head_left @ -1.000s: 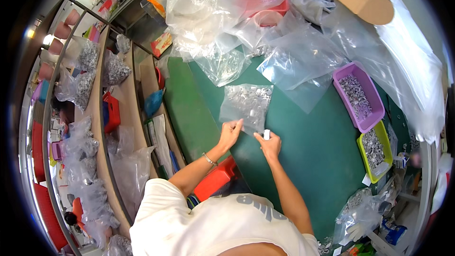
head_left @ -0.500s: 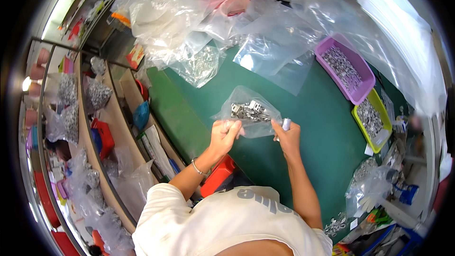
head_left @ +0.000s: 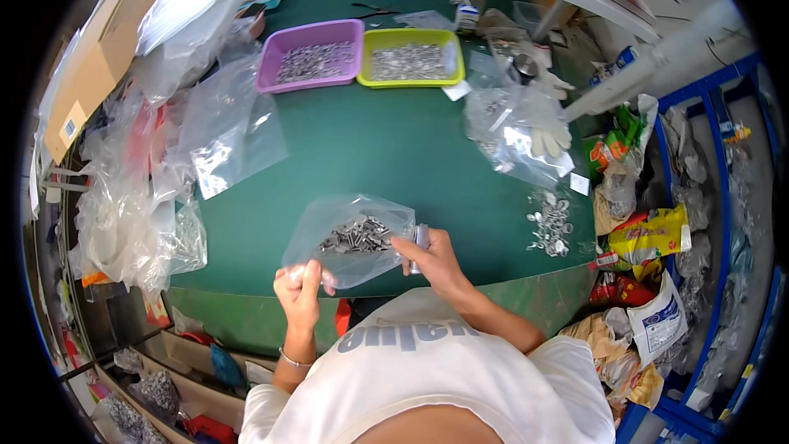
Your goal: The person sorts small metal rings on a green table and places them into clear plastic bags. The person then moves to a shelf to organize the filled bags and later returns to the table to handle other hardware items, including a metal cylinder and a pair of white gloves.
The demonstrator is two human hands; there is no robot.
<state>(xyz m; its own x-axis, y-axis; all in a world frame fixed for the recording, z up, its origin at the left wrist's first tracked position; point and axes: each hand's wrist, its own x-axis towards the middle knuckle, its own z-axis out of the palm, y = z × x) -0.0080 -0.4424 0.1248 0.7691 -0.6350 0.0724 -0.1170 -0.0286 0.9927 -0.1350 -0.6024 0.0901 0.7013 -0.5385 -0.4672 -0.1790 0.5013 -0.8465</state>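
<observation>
A transparent plastic bag (head_left: 306,234) hangs between my two hands over the near part of the green table (head_left: 362,140). Small grey metal pieces (head_left: 359,234) lie in a heap inside it. My left hand (head_left: 300,286) is closed, pinching the bag's near left corner. My right hand (head_left: 436,259) grips the bag's right side between thumb and fingers. Also held in the right hand is a pale grey, stick-like object (head_left: 422,240), whose kind I cannot make out. Its lower end passes behind my fingers.
At the far side stand a purple tray (head_left: 267,72) and a lime-green tray (head_left: 411,82), both holding small metal pieces. Loose metal parts (head_left: 552,226) lie at right, below a bag with a white glove (head_left: 549,141). Plastic bags (head_left: 136,230) crowd the left; blue shelving (head_left: 713,140) stands right.
My view has swung to the right, so the trays now appear at the far middle. Both hands keep hold of the bag, and the metal pieces have shifted inside it.
</observation>
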